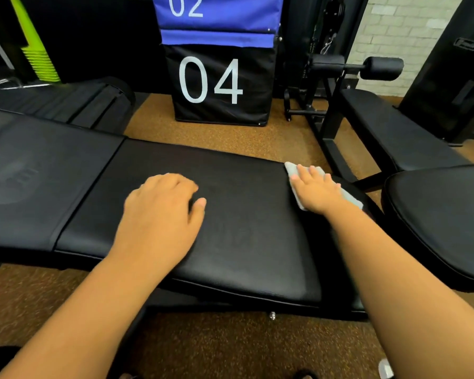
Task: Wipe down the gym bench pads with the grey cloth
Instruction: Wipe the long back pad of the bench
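Note:
A black gym bench runs across the view, with a seat pad [244, 220] in the middle and a longer back pad [39, 187] at the left. My right hand [316, 187] lies flat on the grey cloth [292, 170] and presses it onto the far right corner of the seat pad. The cloth sticks out beyond my fingertips and under my wrist. My left hand [162, 212] rests palm down on the middle of the seat pad, fingers loosely curled, holding nothing.
Another black pad [443, 222] sits close at the right. A second bench [394, 132] and a machine with roller pads [381, 68] stand behind it. A black box marked 04 [219, 86] stands on the brown floor beyond the bench.

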`<state>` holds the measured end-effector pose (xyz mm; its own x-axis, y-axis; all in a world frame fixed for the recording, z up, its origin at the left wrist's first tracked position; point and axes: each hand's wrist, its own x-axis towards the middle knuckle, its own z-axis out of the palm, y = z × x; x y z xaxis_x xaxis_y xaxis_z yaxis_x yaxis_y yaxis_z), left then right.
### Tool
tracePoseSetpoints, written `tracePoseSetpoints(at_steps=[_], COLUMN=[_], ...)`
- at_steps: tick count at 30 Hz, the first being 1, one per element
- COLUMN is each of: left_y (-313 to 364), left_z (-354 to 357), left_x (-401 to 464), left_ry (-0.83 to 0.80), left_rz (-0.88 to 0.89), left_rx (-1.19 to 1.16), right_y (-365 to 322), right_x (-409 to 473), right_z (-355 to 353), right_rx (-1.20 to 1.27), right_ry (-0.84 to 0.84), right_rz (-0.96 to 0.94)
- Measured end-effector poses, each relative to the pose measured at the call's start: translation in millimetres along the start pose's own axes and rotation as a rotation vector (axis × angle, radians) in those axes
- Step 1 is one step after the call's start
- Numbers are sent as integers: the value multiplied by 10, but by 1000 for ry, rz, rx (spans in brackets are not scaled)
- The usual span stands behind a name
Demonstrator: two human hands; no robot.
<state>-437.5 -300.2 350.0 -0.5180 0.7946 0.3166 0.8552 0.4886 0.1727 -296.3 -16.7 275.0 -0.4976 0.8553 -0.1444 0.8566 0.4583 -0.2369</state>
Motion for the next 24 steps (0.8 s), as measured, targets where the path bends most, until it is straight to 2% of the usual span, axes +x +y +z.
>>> tracePoseSetpoints(at_steps=[2, 6, 10, 12, 16, 19, 21, 24], left_y=[-71, -54, -59, -54, -40, -36, -38, -42], left_z=[6, 41, 61, 62, 62, 70, 77, 80], left_x=[-47, -86, -120, -133, -135, -134, -133, -131], left_ry=[-28, -6, 28, 41, 46, 42, 45, 64], left_rz=[-21, -7, -23, -15, -19, -31, -33, -33], left_rx=[63, 79, 44, 43, 55, 46, 43, 39], right_y=[-352, -926, -728, -450, 0, -173, -528, -955], right_x=[-129, -745, -1169, -948, -374, -272, -404, -743], right_z=[40, 89, 70, 34, -3, 11, 33, 83], right_rx=[-45, 5, 75, 111, 15, 4, -20, 33], right_ry=[8, -9, -69, -65, -16, -4, 22, -15], right_rz=[-90, -428, -647, -591, -237, -70, -150, -366])
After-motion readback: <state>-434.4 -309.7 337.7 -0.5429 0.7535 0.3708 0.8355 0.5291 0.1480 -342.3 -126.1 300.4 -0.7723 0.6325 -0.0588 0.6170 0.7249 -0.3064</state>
